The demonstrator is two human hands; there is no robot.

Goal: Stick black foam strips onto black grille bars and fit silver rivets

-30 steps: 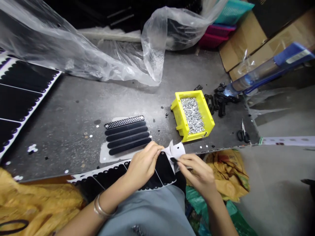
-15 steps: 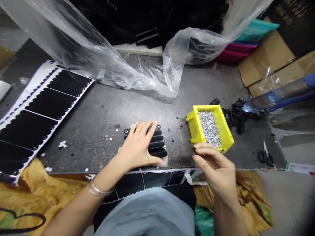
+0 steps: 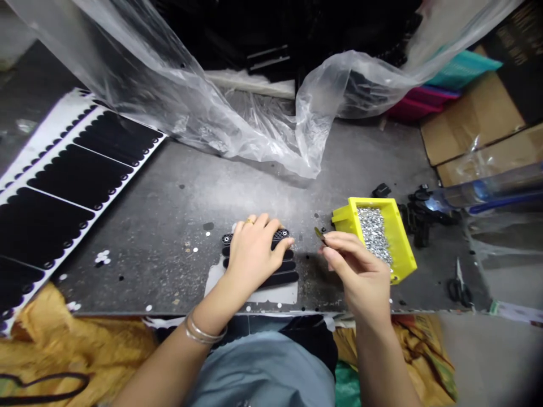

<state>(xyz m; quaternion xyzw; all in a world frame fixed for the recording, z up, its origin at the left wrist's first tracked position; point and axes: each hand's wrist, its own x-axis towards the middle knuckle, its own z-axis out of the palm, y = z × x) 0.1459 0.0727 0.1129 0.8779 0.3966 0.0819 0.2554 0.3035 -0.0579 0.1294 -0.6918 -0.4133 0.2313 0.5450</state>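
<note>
The desk top (image 3: pixel 169 265) is dark sheet metal, scuffed and speckled. The yellow bin (image 3: pixel 401 243) is glossy plastic, heaped with bright metal studs (image 3: pixel 374 234). Matt black pads (image 3: pixel 80 175) lie on smooth white backing paper (image 3: pixel 55 121); the clear polythene sheet (image 3: pixel 237 130) shines.

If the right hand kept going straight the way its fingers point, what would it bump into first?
Probably the left hand's fingers, which rest on a black mesh strip, across a short gap of metal table. The right hand points roughly that way, though depth is hard to judge.
</note>
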